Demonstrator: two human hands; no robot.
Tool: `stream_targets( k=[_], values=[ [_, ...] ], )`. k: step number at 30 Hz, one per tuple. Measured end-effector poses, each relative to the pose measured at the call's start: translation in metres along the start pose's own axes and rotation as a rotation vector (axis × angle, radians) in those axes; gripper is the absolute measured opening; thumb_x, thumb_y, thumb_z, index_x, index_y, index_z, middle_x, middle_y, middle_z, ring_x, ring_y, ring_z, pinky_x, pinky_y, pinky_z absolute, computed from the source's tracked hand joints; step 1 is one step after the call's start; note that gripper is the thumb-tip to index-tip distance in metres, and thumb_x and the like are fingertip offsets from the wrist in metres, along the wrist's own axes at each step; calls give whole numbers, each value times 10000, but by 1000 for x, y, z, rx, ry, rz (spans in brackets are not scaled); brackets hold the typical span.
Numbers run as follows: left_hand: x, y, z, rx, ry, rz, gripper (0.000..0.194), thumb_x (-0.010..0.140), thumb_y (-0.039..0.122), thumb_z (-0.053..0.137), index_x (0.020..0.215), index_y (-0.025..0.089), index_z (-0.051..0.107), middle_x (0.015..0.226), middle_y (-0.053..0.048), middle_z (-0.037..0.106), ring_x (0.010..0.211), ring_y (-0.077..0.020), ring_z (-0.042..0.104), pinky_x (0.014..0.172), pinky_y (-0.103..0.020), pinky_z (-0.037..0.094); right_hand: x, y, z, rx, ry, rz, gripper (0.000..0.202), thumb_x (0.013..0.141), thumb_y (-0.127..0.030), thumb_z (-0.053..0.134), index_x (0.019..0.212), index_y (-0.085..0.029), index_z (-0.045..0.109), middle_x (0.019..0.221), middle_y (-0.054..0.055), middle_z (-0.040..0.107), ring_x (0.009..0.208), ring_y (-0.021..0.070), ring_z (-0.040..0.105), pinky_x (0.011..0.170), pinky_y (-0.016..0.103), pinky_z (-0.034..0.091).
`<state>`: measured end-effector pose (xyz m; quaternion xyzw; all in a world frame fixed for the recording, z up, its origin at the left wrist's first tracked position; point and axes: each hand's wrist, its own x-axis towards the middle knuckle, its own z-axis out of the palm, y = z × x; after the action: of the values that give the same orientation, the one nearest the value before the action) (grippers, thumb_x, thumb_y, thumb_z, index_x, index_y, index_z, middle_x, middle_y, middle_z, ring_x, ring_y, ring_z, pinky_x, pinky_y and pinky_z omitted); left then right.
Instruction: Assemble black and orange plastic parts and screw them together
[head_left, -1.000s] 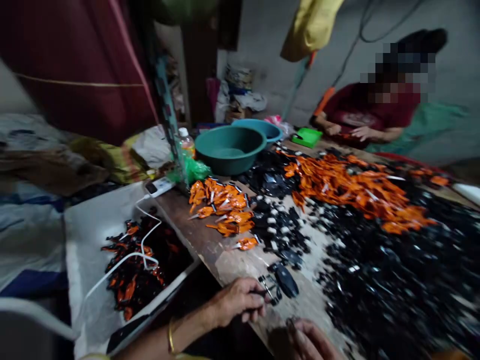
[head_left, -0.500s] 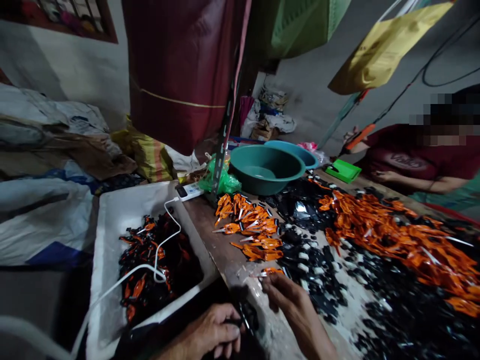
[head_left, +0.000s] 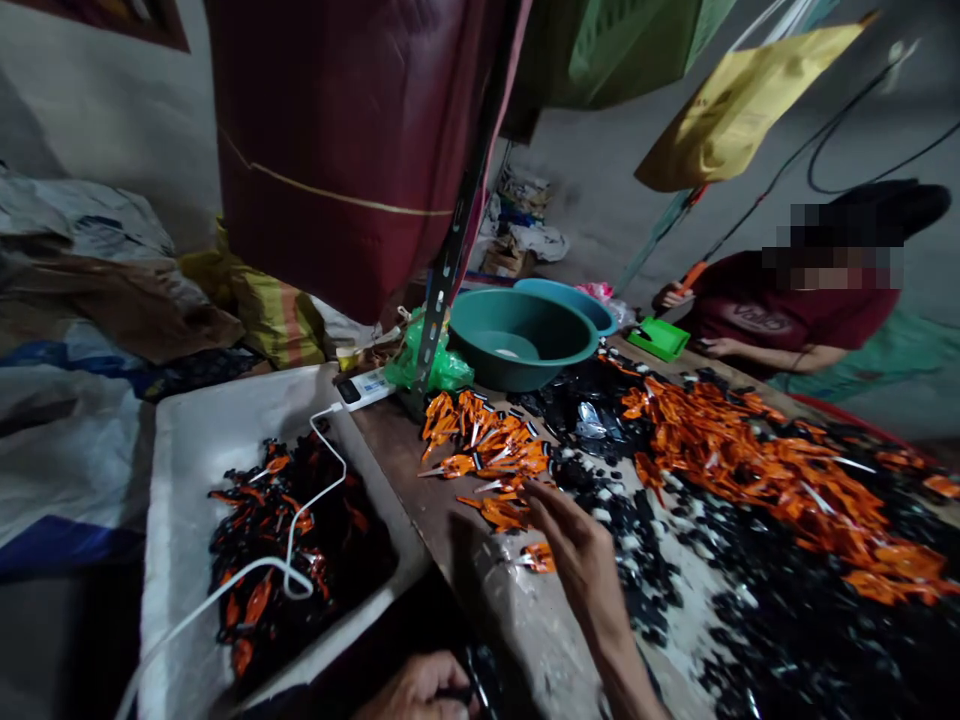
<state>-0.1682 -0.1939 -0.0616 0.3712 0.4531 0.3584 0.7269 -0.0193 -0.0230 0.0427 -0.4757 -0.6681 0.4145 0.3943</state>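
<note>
My right hand (head_left: 577, 540) reaches over the table with its fingers stretched out. Its fingertips are at the edge of a group of glossy orange pieces (head_left: 499, 450) with black ends and pale thin tips; whether they touch is unclear. A single orange piece (head_left: 538, 557) lies apart beside its wrist. Low in the view, my left hand (head_left: 427, 690) is curled, partly cut off by the frame edge. Something dark seems to be in its fingers, too dim to name.
On the left stands a white foam box (head_left: 172, 480) of black and orange pieces, a white cable (head_left: 262, 565) crossing it. Heaps of orange pieces (head_left: 720, 450) and black parts (head_left: 810, 620) cover the right side. A green basin (head_left: 517, 340) stands behind. A co-worker (head_left: 795, 310) sits across.
My right hand has moved forward from the single orange piece to the group, its fingers now extended. My left hand sits lower in the view. The camera has shifted slightly.
</note>
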Motion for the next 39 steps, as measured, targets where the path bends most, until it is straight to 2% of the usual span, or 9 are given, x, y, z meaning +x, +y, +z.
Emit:
stream_targets(
  k=[4, 9, 11, 13, 17, 24, 32, 36, 39],
  values=[
    [10, 22, 9, -5, -126, -60, 394, 741, 520, 585, 954, 189, 581, 744, -5, 561, 572, -101, 443, 495, -220, 289, -80, 21, -65, -200, 219, 115, 323, 780, -495, 623, 969, -250, 718, 934, 80, 710, 741, 239, 668, 702, 337, 526],
    [37, 54, 28, 126, -170, -92, 457, 776, 561, 558, 965, 145, 558, 743, -17, 557, 556, -89, 448, 455, -204, 263, -149, 47, -125, -468, 693, 132, 297, 876, -429, 521, 1006, -201, 658, 950, 83, 667, 836, 217, 633, 736, 337, 499],
    [53, 60, 37, 152, -236, -115, 438, 784, 549, 568, 961, 148, 561, 742, -15, 556, 564, -91, 451, 459, -202, 275, -165, 61, -144, -688, 749, 148, 320, 907, -421, 452, 977, -177, 646, 941, 96, 639, 845, 216, 615, 752, 354, 493],
    [66, 61, 47, 180, -312, -130, 432, 783, 548, 574, 947, 148, 563, 740, -15, 558, 568, -94, 456, 459, -201, 288, -177, 75, -156, -784, 725, 203, 309, 910, -403, 442, 937, -175, 648, 912, 91, 629, 813, 210, 610, 741, 353, 493],
    [80, 63, 67, 250, -393, -112, 429, 794, 542, 562, 942, 140, 559, 749, -17, 569, 563, -87, 454, 458, -196, 297, -187, 95, -153, -830, 613, 264, 237, 914, -316, 446, 940, -191, 645, 907, 74, 611, 829, 203, 591, 755, 339, 485],
    [90, 66, 94, 289, -379, -105, 398, 799, 499, 556, 960, 136, 548, 750, -10, 574, 563, -78, 467, 462, -185, 305, -174, 112, -138, -917, 559, 304, 171, 885, -234, 494, 900, -180, 656, 847, 73, 531, 804, 224, 504, 733, 364, 426],
    [87, 56, 99, 288, -319, -94, 387, 797, 476, 557, 969, 131, 537, 739, -4, 570, 566, -76, 472, 456, -179, 308, -198, 99, -136, -838, 501, 248, 164, 902, -207, 453, 869, -190, 613, 861, 57, 513, 777, 192, 509, 689, 308, 442],
    [88, 53, 100, 274, -287, -94, 394, 791, 473, 574, 973, 125, 545, 739, -3, 565, 563, -73, 471, 449, -176, 317, -207, 91, -123, -835, 527, 241, 231, 908, -151, 391, 1010, -176, 596, 950, 89, 529, 845, 211, 518, 740, 328, 444],
    [89, 52, 101, 263, -275, -89, 386, 789, 467, 586, 967, 127, 550, 738, -2, 563, 567, -73, 476, 444, -172, 323, -202, 91, -111, -921, 526, 224, 243, 932, -219, 402, 1082, -163, 585, 942, 99, 545, 851, 231, 507, 739, 348, 421]
  ],
)
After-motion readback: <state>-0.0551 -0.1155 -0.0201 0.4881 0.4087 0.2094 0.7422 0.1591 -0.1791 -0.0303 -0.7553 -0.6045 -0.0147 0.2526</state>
